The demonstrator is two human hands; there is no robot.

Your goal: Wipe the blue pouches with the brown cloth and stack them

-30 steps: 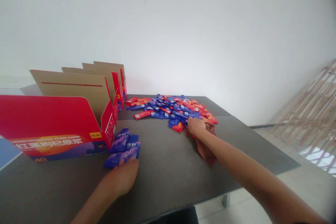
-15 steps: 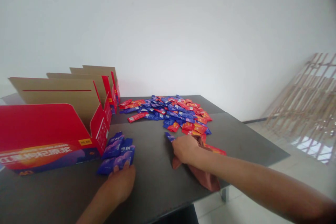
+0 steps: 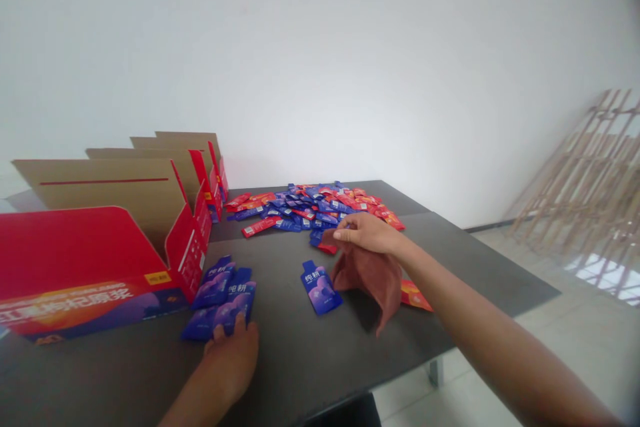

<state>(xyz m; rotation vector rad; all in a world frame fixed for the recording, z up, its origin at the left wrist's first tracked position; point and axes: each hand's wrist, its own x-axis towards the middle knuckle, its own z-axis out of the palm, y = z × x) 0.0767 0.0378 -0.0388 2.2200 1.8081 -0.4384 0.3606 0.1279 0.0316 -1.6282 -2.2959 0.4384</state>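
My right hand pinches a brown cloth, which hangs from the fingers over the dark table. A single blue sachet lies flat just left of the cloth, touched by no hand. My left hand rests with its fingertips on the lower end of a small group of blue sachets, beside the front red box; the fingers are bent over them. Behind the cloth spreads a heap of blue and red sachets. An orange-red sachet shows partly behind the right forearm.
Several open red cardboard boxes stand in a row on the left of the table. A white wall rises behind. On the right, a wooden lattice rack leans by the wall on the pale floor.
My right hand has lifted the cloth and moved up and slightly right. The blue sachet that was mostly under that hand now lies uncovered. My left hand stays at the blue sachets.
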